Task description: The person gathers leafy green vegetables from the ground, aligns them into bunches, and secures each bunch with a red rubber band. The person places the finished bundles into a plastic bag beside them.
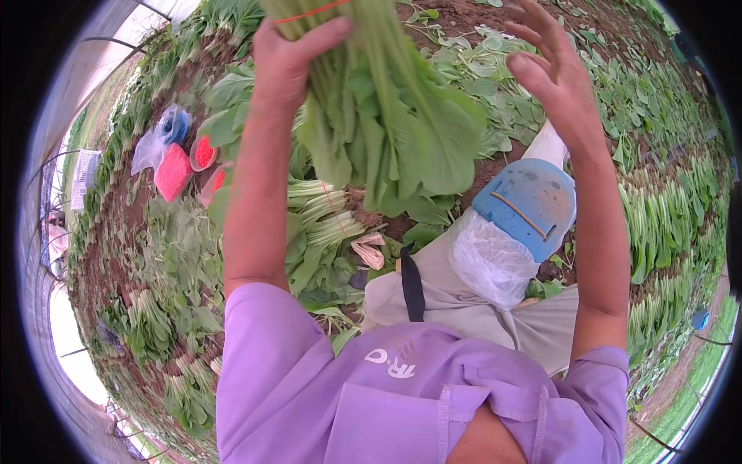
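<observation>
At the top, my left hand [290, 64] grips a large bunch of leafy greens [394, 133], its thumb across the stems beside a red band [313, 10]. The leaves hang down towards me, and the upper end of the bunch is cut off by the picture's edge. My right hand [548, 75] is raised at the upper right, apart from the bunch, fingers spread and holding nothing. Below the held bunch, banded bundles of greens [327, 223] lie on the ground with their roots to the right. A pale, crumpled item [368, 250] rests near them.
Left of my forearm lie a pink-red bag [173, 172], a cup of small red pieces [203, 152] and a blue item in clear plastic [174, 126]. A blue pad with a cord [522, 203] and clear plastic [493, 258] cover my leg. Rows of greens [661, 226] surround me.
</observation>
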Motion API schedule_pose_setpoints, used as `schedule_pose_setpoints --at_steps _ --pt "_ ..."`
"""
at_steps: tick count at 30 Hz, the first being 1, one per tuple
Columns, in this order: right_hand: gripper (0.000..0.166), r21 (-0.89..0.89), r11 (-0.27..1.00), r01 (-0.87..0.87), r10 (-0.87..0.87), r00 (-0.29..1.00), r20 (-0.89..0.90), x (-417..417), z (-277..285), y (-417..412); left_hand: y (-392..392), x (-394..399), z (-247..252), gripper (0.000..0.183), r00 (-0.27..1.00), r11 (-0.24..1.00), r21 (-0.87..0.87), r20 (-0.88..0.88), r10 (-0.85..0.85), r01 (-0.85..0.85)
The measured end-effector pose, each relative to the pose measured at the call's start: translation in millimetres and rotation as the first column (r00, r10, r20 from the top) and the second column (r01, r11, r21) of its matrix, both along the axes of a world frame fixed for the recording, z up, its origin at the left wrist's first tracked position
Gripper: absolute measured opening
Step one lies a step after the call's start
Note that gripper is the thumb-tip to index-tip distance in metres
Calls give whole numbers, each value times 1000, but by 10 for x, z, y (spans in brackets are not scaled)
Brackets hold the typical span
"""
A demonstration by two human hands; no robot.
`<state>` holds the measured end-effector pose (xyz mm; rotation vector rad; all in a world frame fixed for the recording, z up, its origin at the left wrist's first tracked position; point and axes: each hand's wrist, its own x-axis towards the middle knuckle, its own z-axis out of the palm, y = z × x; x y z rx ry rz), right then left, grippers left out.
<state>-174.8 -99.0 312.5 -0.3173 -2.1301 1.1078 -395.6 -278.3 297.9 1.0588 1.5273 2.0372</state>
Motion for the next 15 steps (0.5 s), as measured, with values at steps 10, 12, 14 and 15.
schedule_pose_setpoints --at_steps 10,12,14,15 --pt "38 -264 818 510 -350 808 475 1816 -654 682 -611 -533 -684 67 259 539 -416 -903 -344 -732" --pt "37 -177 798 576 -431 751 501 2188 -673 758 -671 -530 -1261 71 270 491 -514 -832 -484 -703" --pt "36 -84 744 663 -520 654 549 2662 -725 782 -736 -354 -1752 71 321 414 -612 -747 -582 -674" --pt "36 -34 705 708 -567 591 574 2908 -755 773 -761 -258 -1959 69 341 378 -649 -708 -619 -661"
